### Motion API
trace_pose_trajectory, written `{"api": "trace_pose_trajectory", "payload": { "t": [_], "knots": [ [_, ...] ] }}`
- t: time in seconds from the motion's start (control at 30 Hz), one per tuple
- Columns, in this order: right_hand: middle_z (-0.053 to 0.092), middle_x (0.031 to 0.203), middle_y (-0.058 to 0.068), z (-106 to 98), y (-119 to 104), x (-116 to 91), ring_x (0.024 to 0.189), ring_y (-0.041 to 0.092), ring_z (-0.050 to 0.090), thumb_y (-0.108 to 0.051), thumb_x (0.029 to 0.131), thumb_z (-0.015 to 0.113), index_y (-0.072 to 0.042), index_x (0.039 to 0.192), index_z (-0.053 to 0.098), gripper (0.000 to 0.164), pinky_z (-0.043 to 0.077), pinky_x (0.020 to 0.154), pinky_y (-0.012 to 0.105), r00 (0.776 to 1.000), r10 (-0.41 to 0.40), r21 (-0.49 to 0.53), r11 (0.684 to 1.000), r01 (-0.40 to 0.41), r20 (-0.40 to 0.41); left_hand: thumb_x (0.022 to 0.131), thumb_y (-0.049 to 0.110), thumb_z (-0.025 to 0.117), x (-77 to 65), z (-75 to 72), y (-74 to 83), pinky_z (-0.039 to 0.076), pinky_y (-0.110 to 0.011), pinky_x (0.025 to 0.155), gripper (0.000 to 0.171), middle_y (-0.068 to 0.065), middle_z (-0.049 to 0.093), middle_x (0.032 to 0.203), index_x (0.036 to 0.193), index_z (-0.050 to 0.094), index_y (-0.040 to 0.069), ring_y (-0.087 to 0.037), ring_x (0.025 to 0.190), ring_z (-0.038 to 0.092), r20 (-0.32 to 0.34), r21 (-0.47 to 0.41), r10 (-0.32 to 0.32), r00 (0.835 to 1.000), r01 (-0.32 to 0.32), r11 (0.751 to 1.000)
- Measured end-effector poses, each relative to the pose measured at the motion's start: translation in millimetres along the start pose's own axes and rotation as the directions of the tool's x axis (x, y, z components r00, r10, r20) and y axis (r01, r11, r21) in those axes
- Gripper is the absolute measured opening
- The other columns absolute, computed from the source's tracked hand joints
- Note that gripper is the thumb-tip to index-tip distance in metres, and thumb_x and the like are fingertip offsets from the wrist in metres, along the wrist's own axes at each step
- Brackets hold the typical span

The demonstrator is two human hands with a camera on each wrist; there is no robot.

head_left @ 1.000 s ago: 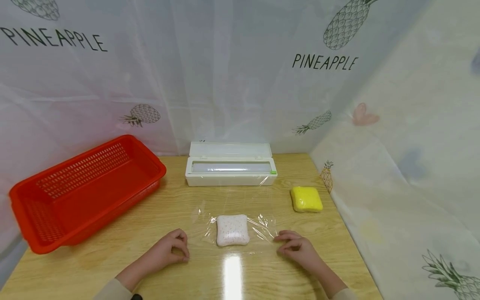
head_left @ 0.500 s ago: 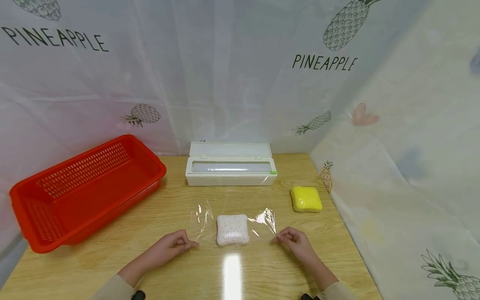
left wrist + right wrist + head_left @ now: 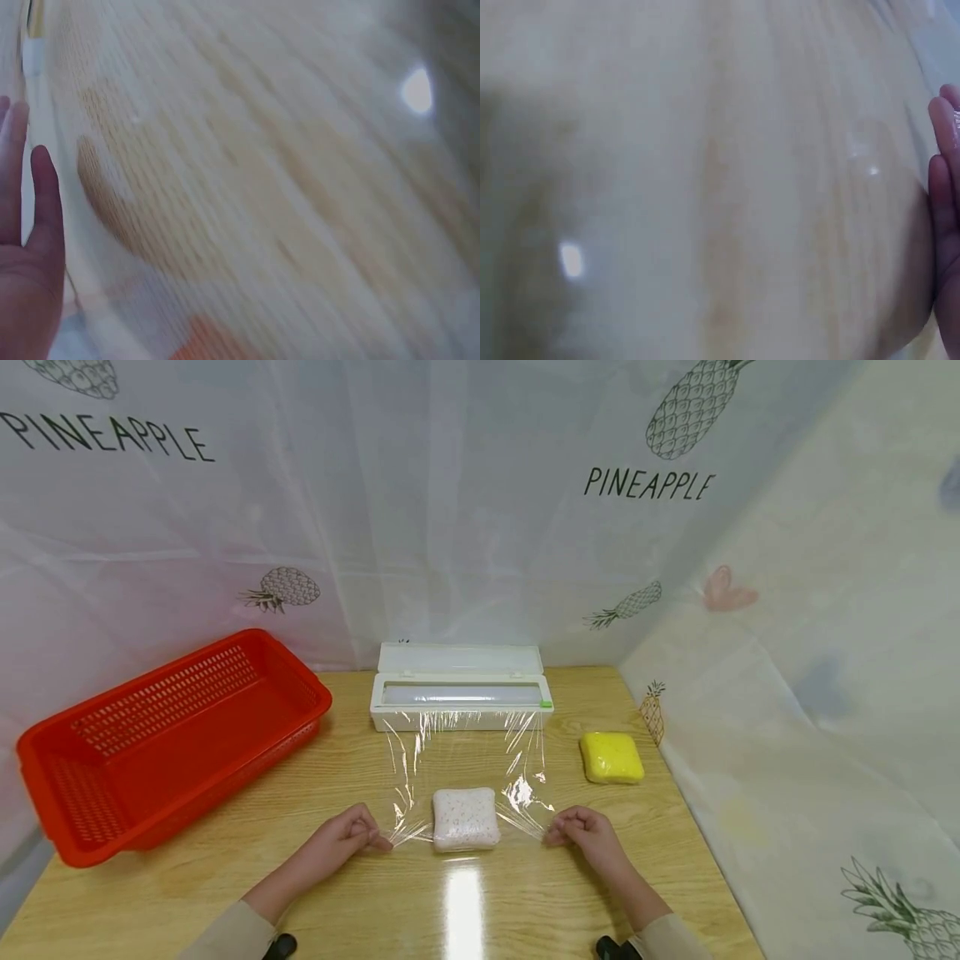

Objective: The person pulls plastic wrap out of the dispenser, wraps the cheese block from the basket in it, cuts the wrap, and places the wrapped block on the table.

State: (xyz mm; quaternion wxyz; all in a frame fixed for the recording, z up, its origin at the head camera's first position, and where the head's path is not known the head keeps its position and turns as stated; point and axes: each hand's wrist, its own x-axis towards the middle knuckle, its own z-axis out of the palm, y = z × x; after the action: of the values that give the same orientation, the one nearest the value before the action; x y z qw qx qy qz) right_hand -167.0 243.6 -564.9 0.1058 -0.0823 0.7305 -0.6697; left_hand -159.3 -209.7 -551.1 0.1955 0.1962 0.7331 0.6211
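Note:
A sheet of clear cling film [image 3: 517, 793] runs from the white dispenser box [image 3: 461, 718] toward me, creased and shining. A white speckled, pillow-shaped block [image 3: 465, 818] lies in the middle of the film's near part, with creases fanning from its sides toward both hands. At the sheet's near left corner my left hand [image 3: 341, 843] pinches the film. My right hand [image 3: 592, 839] pinches the near right corner. In the left wrist view only part of the left hand [image 3: 30, 247] shows at the edge; likewise the right hand [image 3: 946, 210] in the right wrist view.
The box's lid [image 3: 461, 657] stands raised, with the film roll [image 3: 461, 695] inside. On the left is a red perforated basket [image 3: 217, 768]. A glossy yellow block [image 3: 611, 757] lies on the right of the wooden table [image 3: 360, 918]. A pineapple-print curtain [image 3: 480, 527] hangs behind.
Both hands have taken hold of the film's near corners, the left one having moved right. The film now looks pulled taut, with long creases reaching the box. The block has stayed put.

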Motion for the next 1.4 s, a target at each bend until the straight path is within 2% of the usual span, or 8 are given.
{"api": "trace_pose_trajectory", "payload": {
  "t": [0.13,0.27,0.43,0.67,0.8,0.93,1.13,1.4],
  "knots": [
    [0.067,0.089,0.031,0.7,-2.9,9.4,0.076,0.026,0.071,0.004,0.096,0.054,0.026,0.107,0.053,0.024,0.058,0.070,0.036,0.997,0.072,0.014,0.997,-0.071,-0.032,0.102,0.009,0.051,8.5,1.3,-0.4,0.055,-0.035,0.081,0.014,-0.020,0.071,0.094,0.101,0.048,-0.004,-0.030,0.089,0.070,-0.039,-0.038,-0.035,0.999,0.033,0.999],
    [0.070,0.086,0.024,2.4,-7.5,18.1,0.069,0.021,0.071,0.001,0.095,0.058,0.021,0.105,0.059,0.023,0.056,0.059,0.027,0.986,0.150,-0.087,0.984,-0.156,-0.074,0.099,-0.001,0.051,18.2,4.1,1.6,0.057,-0.037,0.074,0.010,-0.024,0.069,0.086,0.099,0.048,-0.010,-0.032,0.080,0.071,-0.095,-0.072,-0.082,0.992,0.075,0.995],
    [0.070,0.077,0.017,6.1,-13.2,25.1,0.062,0.020,0.069,-0.003,0.093,0.062,0.016,0.099,0.063,0.020,0.052,0.051,0.024,0.969,0.222,-0.155,0.959,-0.238,-0.111,0.095,-0.008,0.054,27.4,8.5,2.5,0.058,-0.036,0.065,0.006,-0.021,0.067,0.079,0.095,0.050,-0.012,-0.030,0.070,0.070,-0.151,-0.070,-0.136,0.979,0.127,0.989],
    [0.067,0.069,0.017,12.7,-14.2,31.2,0.057,0.022,0.068,0.000,0.089,0.068,0.013,0.100,0.055,0.022,0.051,0.047,0.026,0.957,0.242,-0.163,0.950,-0.268,-0.162,0.091,-0.008,0.060,35.3,13.2,0.3,0.057,-0.031,0.055,0.005,-0.013,0.066,0.070,0.089,0.055,-0.009,-0.022,0.061,0.067,-0.231,-0.017,-0.223,0.947,0.225,0.974],
    [0.065,0.068,0.024,17.6,-25.8,30.6,0.057,0.029,0.067,0.006,0.087,0.066,0.013,0.096,0.051,0.019,0.053,0.048,0.030,0.959,0.236,-0.148,0.954,-0.259,-0.160,0.090,-0.006,0.062,37.2,15.5,3.1,0.054,-0.030,0.051,0.005,-0.012,0.065,0.066,0.091,0.056,-0.007,-0.022,0.060,0.067,-0.257,0.032,-0.238,0.937,0.255,0.966],
    [0.064,0.067,0.024,19.7,-26.3,32.8,0.056,0.029,0.067,0.009,0.087,0.065,0.012,0.091,0.052,0.014,0.054,0.050,0.032,0.958,0.238,-0.174,0.948,-0.265,-0.162,0.088,-0.009,0.061,39.2,16.6,4.8,0.053,-0.030,0.049,0.009,-0.010,0.064,0.064,0.091,0.057,-0.002,-0.022,0.057,0.066,-0.269,0.089,-0.229,0.936,0.261,0.961],
    [0.065,0.064,0.013,19.6,-16.0,37.8,0.054,0.019,0.065,0.007,0.086,0.065,0.012,0.088,0.060,0.007,0.056,0.052,0.031,0.938,0.285,-0.207,0.923,-0.324,-0.197,0.088,-0.011,0.058,40.6,16.8,5.8,0.052,-0.028,0.051,0.011,-0.005,0.061,0.064,0.090,0.065,-0.003,-0.016,0.057,0.062,-0.248,0.183,-0.222,0.943,0.270,0.945],
    [0.065,0.061,0.009,22.0,-19.7,39.6,0.053,0.016,0.065,0.004,0.086,0.064,0.007,0.080,0.067,0.007,0.053,0.048,0.027,0.914,0.324,-0.264,0.885,-0.384,-0.245,0.093,-0.006,0.054,39.0,13.7,6.6,0.049,-0.027,0.052,0.015,-0.005,0.060,0.066,0.100,0.067,-0.008,-0.015,0.059,0.059,-0.212,0.151,-0.286,0.934,0.321,0.935]
  ]
}}
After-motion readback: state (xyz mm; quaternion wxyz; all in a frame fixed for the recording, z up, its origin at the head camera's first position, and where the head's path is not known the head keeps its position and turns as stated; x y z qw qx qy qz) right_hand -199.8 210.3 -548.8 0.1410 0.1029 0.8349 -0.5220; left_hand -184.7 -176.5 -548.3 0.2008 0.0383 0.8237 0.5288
